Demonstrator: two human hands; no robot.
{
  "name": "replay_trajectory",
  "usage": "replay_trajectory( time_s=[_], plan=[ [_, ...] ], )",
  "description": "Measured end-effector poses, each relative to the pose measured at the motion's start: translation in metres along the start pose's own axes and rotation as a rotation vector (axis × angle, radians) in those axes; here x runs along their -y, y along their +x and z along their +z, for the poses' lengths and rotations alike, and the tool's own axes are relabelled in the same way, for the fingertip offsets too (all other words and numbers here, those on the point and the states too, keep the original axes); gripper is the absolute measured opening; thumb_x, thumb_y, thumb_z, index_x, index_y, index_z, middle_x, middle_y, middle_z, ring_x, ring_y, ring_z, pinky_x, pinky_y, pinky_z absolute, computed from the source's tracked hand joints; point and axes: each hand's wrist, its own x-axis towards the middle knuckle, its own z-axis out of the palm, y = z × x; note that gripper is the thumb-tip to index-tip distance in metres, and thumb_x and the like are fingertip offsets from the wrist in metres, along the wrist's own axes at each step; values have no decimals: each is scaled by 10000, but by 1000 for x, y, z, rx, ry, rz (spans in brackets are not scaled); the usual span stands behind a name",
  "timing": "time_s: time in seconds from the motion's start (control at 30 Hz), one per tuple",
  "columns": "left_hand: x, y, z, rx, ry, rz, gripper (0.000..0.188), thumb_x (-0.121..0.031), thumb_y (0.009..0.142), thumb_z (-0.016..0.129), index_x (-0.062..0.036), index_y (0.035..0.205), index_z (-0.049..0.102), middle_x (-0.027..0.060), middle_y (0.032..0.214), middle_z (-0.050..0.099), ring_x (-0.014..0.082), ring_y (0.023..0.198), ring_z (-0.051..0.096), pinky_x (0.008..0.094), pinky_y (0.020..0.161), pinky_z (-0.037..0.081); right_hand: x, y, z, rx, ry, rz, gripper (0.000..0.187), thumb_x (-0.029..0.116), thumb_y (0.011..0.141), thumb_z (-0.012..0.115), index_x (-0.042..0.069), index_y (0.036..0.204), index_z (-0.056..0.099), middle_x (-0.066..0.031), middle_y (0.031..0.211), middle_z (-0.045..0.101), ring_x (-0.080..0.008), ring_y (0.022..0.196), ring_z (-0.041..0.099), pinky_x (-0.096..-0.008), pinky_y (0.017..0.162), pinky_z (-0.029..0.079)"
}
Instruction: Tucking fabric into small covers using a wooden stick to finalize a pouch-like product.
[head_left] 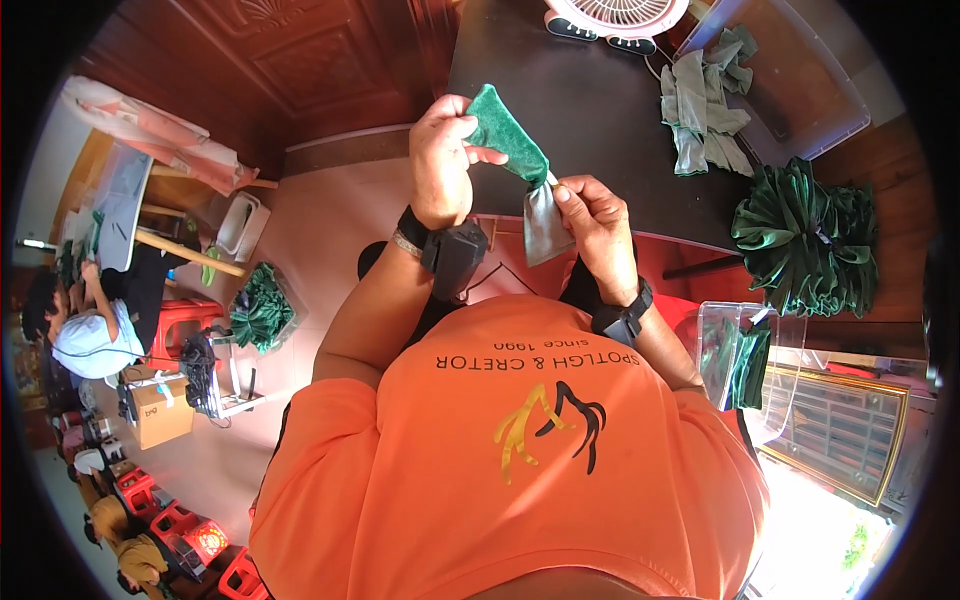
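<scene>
Two bare hands hold one small velvet piece, deep green [508,138] at its upper part and pale grey-green at its lower part, above the near edge of the dark tabletop [590,105], toward its near left corner. The left hand [441,165] grips the green part between thumb and fingers, close to its upper end; the right hand [598,222] pinches it with thumb and forefinger where the two colours meet, and the pale part hangs below, slightly tilted. A pink fan [620,12] stands at the far edge of the tabletop. Pale green cloth strips [704,112] lie toward the right edge, beside a clear plastic bin [815,75]. By the near right corner sits a gathered dark green bundle [805,240]; lower down, a clear box [715,345] holds more green cloth [750,366]. Well apart, to the left, is another green bundle [262,308].
</scene>
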Motion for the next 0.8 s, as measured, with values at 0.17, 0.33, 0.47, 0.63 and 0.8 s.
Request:
replay_trajectory(
  time_s=[0.17, 0.33, 0.47, 0.63, 0.8],
  plan=[
    [18, -12, 2, 90, 50, 22, 207, -121, 835, 401, -11, 897, 565, 69, 869, 591, 160, 712, 603, 291, 519, 523, -1, 7, -1, -4, -63, -112, 138, 145, 901, 592, 14, 892, 634, 56, 673, 533, -28, 607, 437, -191, 554, 382],
    [7, -12, -3, 80, 39, -24, 209, -128, 857, 405, -13, 952, 551, 76, 895, 596, 169, 757, 612, 309, 587, 537, -1, 6, -5, -31, -134, -52, 125, 126, 894, 594, 9, 871, 632, 21, 669, 559, -51, 599, 466, -210, 554, 404],
    [-8, -26, 8, 80, 106, -141, 245, -162, 874, 420, -12, 1036, 528, 86, 954, 606, 182, 822, 622, 314, 686, 525, -1, 6, -6, -133, -457, -362, 109, 106, 879, 597, 1, 880, 625, -62, 708, 599, -101, 616, 531, -250, 586, 448],
    [-39, -26, -1, 317, 272, -62, 331, -269, 889, 466, 2, 1062, 543, 95, 1018, 600, 178, 889, 607, 310, 725, 488, 18, 8, -20, -56, -140, -99, 142, 144, 918, 567, 27, 877, 635, 55, 679, 536, -13, 617, 433, -190, 522, 366],
    [-38, 3, 9, 196, -18, 260, 340, -224, 911, 393, 24, 1113, 508, 198, 1037, 618, 258, 914, 610, 329, 816, 472, 17, 8, -17, 165, -12, -40, 175, 168, 926, 558, 28, 851, 632, 78, 652, 494, -14, 600, 402, -185, 545, 343]
  ],
)
